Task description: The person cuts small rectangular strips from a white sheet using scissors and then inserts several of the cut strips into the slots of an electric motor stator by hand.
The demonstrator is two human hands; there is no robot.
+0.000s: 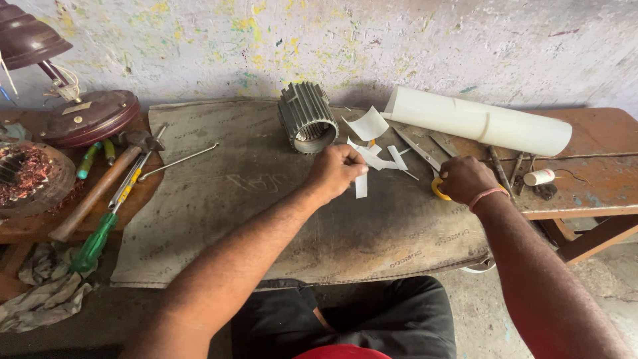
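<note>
My left hand (337,170) pinches a narrow white paper strip (361,184) over the grey mat (219,199). More cut white paper pieces (375,157) lie just beyond it, and a curled sheet (367,125) rests near them. My right hand (464,178) grips yellow-handled scissors (438,190), whose blades (415,147) point up-left toward the paper pieces. A grey ribbed metal motor stator (306,118) stands on the mat behind my left hand.
A rolled white sheet (482,123) lies at the back right on a wooden bench (598,179) with a small white spool (539,177). At left lie a hammer (100,189), green-handled screwdrivers (96,239), a metal rod (178,161), a copper-wound coil (26,174), a brown fan housing (86,116) and rags (43,292).
</note>
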